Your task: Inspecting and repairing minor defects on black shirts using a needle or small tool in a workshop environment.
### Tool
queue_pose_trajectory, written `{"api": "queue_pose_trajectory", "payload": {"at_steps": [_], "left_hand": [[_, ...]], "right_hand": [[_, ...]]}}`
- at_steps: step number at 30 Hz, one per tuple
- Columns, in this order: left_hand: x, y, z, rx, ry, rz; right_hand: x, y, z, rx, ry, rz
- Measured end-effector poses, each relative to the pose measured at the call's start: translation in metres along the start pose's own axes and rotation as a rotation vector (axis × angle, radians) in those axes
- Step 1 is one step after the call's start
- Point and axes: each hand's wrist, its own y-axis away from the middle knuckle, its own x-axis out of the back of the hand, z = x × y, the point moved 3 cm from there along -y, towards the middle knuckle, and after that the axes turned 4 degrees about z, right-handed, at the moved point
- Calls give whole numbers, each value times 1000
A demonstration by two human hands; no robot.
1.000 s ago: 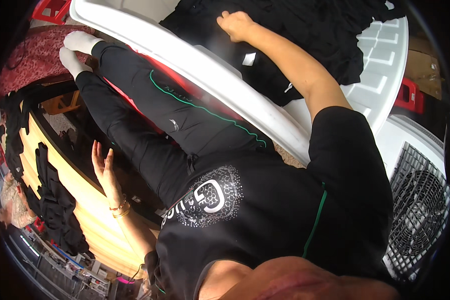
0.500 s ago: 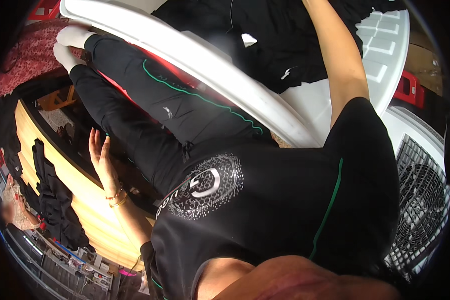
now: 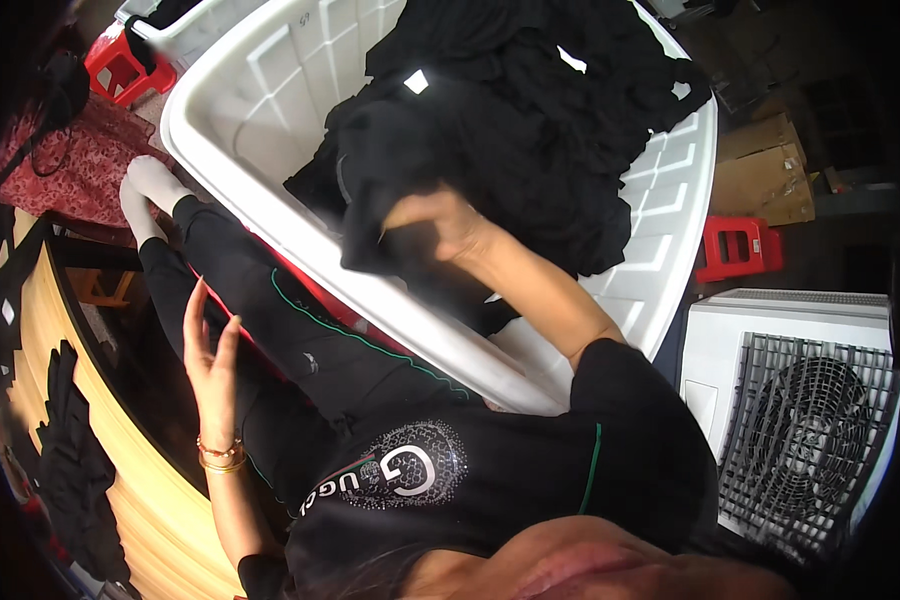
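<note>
Toward twelve o'clock stands a white bin (image 3: 275, 80), its near rim slanting down toward five. Heaped inside, mostly toward one, is a pile of black cloth (image 3: 540, 130); a piece of black fabric (image 3: 365, 228), toward eleven, overlaps that rim. It could drag neighbours along, I judge, because the layers look loose and jumbled, or slide off over the edge from a one-handed hold. The right hand (image 3: 445, 225), near the centre, curls its fingers around the fabric; blur hides the exact pinch. Between eight and nine, the left hand (image 3: 210, 365) hovers empty, fingers loosely parted.
</note>
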Motion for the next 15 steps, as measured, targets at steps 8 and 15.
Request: {"api": "queue_pose_trajectory", "payload": {"at_steps": [8, 15], "left_hand": [[-65, 3, 104, -535, -20, -165], [-55, 0, 84, -213, 427, 0]], "right_hand": [[-153, 11, 7, -73, -172, -394], [-227, 5, 36, 118, -248, -586]]}}
